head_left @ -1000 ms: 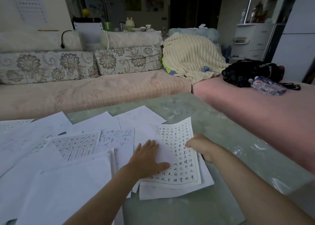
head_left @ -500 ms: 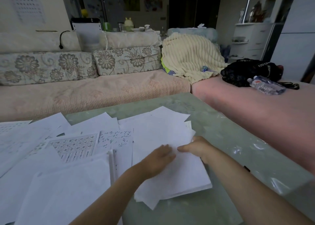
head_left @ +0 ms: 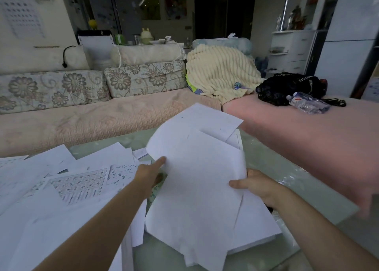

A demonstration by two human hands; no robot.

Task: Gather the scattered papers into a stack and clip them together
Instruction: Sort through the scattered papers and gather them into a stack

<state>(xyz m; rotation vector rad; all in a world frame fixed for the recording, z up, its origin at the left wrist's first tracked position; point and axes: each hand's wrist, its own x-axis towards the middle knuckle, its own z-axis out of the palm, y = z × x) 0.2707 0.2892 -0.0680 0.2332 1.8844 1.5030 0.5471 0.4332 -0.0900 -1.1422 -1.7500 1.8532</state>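
**Above the table, a gripped sheaf**

Over the table's middle the sheaf is held tilted up, its left edge gripped by the left hand, its right edge pinched by the right hand. Scattered sheets are spread over the table's left side.

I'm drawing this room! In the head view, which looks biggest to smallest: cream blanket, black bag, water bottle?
1. cream blanket
2. black bag
3. water bottle
The bottle lies slightly nearer the camera, yet clearly looks smallest.
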